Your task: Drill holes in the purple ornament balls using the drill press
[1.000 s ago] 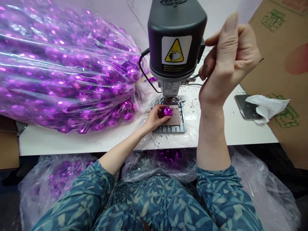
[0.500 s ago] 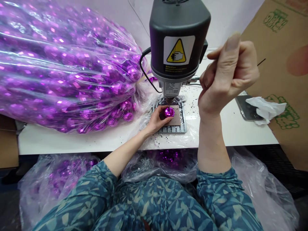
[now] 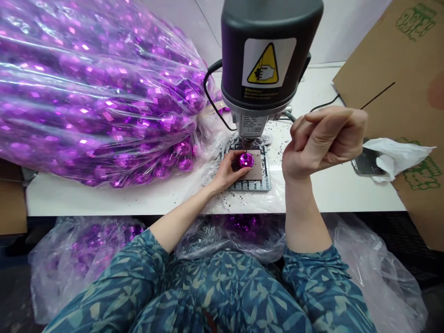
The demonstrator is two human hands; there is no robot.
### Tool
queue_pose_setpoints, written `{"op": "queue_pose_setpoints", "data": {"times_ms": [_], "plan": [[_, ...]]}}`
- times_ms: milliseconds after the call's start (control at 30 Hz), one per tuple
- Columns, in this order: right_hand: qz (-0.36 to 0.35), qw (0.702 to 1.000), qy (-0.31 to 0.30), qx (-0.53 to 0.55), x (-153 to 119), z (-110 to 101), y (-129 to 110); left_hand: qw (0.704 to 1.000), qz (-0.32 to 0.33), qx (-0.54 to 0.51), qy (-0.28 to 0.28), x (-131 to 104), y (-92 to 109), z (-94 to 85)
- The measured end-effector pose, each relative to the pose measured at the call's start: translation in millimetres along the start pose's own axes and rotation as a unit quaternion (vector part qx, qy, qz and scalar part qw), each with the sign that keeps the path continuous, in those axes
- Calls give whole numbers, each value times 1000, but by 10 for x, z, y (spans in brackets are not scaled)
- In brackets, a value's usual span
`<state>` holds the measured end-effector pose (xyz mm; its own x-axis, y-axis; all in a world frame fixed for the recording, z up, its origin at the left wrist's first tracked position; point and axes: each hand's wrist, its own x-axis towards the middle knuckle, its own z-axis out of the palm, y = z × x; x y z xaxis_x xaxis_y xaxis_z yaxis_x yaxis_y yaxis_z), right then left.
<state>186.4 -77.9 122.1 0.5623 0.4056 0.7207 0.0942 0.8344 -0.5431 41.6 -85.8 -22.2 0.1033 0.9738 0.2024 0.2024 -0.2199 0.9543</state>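
Observation:
Between the thumb and fingers of my left hand (image 3: 226, 172) is a shiny purple faceted ball (image 3: 246, 160). It rests on a square brown board (image 3: 257, 172) over the slotted metal base (image 3: 248, 186) of a small drill press (image 3: 267, 60). Directly above the ball is the drill's chuck, and the bit appears to touch the ball's top. My right hand (image 3: 324, 141) is closed in a fist at the press's feed lever (image 3: 289, 115), right of the motor head. The fingers hide most of the lever's end.
A big clear bag of purple balls (image 3: 104, 106) fills the left of the white table (image 3: 104, 199). To the right lie a phone (image 3: 369, 162), a crumpled tissue (image 3: 398, 155) and a cardboard box (image 3: 391, 69). Dark shavings surround the base. Open plastic bags (image 3: 86, 249) hang below the table edge.
My right hand has come down and turned with the lever. My left hand keeps the ball on the board. The whole view has shifted slightly.

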Motion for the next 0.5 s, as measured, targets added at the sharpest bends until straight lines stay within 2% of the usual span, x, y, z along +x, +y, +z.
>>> {"op": "queue_pose_setpoints", "data": {"times_ms": [100, 333, 500], "plan": [[-1, 1000, 3, -27, -38, -38, 69, 1000, 6, -3, -2, -1, -21, 3], [-39, 999, 4, -19, -77, -75, 191, 1000, 8, 2, -4, -4, -26, 8], [-119, 992, -18, 47, -89, -91, 316, 1000, 6, -17, -4, -4, -56, 15]]}}
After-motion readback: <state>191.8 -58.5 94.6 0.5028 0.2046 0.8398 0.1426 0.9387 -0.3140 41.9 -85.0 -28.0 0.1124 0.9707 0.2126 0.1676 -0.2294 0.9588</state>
